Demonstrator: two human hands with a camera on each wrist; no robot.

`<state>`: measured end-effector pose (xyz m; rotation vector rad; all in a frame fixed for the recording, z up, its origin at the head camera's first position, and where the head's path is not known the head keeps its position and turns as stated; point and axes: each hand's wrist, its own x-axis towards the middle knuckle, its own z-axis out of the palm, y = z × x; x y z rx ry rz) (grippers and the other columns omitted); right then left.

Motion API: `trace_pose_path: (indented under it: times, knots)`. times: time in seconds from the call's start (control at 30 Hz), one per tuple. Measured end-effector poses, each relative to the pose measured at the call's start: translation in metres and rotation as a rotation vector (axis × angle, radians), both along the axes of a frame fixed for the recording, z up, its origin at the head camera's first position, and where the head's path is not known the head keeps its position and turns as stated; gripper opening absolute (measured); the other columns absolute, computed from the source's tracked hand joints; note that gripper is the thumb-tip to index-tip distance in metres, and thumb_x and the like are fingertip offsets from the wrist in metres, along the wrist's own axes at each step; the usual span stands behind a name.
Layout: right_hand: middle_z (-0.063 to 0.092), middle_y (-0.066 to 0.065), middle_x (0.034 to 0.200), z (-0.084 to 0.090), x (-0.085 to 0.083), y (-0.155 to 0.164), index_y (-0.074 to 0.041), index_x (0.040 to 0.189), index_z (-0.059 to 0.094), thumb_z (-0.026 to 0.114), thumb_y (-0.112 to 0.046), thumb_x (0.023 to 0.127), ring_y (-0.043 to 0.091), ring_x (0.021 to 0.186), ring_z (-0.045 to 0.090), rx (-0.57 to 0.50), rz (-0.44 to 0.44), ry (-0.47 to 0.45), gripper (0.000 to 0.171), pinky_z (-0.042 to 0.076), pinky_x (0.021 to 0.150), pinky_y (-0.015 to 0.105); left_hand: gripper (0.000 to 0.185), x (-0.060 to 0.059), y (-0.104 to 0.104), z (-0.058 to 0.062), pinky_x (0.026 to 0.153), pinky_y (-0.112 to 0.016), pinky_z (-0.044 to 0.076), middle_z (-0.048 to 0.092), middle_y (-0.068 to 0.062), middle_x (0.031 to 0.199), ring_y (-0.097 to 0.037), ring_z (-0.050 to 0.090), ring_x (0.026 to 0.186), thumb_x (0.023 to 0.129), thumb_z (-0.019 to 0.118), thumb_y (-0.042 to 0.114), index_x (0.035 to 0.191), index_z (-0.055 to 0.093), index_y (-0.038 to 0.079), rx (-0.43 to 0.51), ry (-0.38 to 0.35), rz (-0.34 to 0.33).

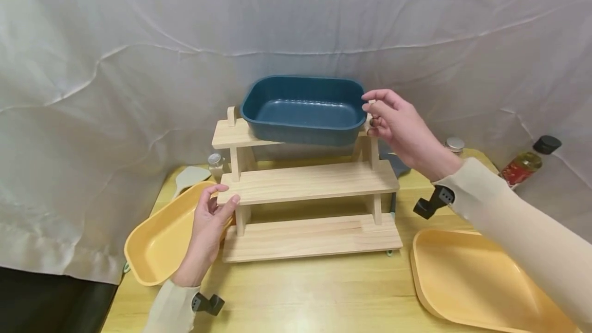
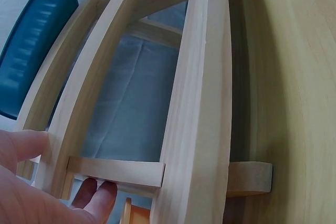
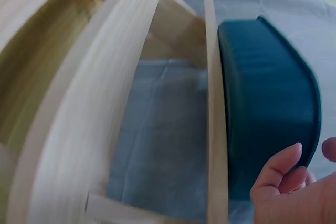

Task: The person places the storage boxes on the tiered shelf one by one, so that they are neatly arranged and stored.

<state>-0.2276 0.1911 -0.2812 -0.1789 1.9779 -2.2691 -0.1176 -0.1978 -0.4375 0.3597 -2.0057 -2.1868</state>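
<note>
Right hand [image 1: 400,127] is the nearer of the two to the blue basin [image 1: 302,109]: from the head camera its fingertips sit at the basin's right end rim, thumb and forefinger curled as if pinching the edge, though whether they truly grip or only touch cannot be told here. The basin sits on the top shelf of the wooden rack [image 1: 307,189], its long axis running left to right along the shelf, so it lies directly to the left of that hand. The left hand [image 1: 208,230] is well below, fingers relaxed and resting against the left end of the middle shelf, with a yellow tray [image 1: 157,243] just beside it. A second yellow tray [image 1: 481,281] lies on the table [image 1: 300,297] to the right, and a sauce bottle [image 1: 527,161] stands behind it.

The left wrist camera shows the left hand [image 2: 31,182] with straight fingers touching the shelf's edge and a cross-piece, and the basin [image 2: 31,45] far up the rack.

The right wrist camera shows the basin [image 3: 268,103] on the top board, and the right hand's fingers [image 3: 281,169] curled onto its end wall near the rim, in contact.
</note>
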Motion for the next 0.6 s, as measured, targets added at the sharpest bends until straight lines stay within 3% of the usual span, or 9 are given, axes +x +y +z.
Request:
trace_pose_path:
  times: [0.13, 0.37, 0.6]
  knots:
    - [0.051, 0.006, 0.107, 0.003, 0.015, -0.005, -0.008, 0.137, 0.056, 0.064, -0.012, 0.109, 0.016, 0.08, 0.05, -0.04, 0.024, -0.017, 0.029, 0.056, 0.075, 0.026, 0.035, 0.001, -0.002, 0.001, 0.076, -0.026, 0.05, 0.056, -0.001, 0.1, -0.009, 0.058, 0.081, 0.103, 0.077, 0.006, 0.131, 0.056, 0.01, 0.004, 0.003, 0.007]
    - [0.049, 0.007, 0.133, 0.006, 0.021, -0.015, -0.002, 0.138, 0.055, 0.06, -0.003, 0.109, 0.015, 0.085, 0.06, -0.076, 0.003, -0.043, 0.029, 0.058, 0.081, 0.022, 0.035, 0.002, -0.002, 0.001, 0.076, -0.025, 0.05, 0.055, 0.0, 0.098, -0.008, 0.057, 0.079, 0.103, 0.077, 0.006, 0.13, 0.056, 0.011, 0.013, 0.001, 0.007]
    - [0.054, 0.008, 0.125, 0.01, 0.015, -0.012, -0.001, 0.137, 0.058, 0.062, -0.002, 0.109, 0.014, 0.084, 0.064, -0.109, 0.002, -0.079, 0.028, 0.059, 0.083, 0.021, 0.035, 0.003, -0.001, 0.0, 0.079, -0.027, 0.051, 0.056, -0.001, 0.101, -0.009, 0.058, 0.082, 0.104, 0.077, 0.007, 0.132, 0.056, 0.011, 0.001, 0.006, 0.003]
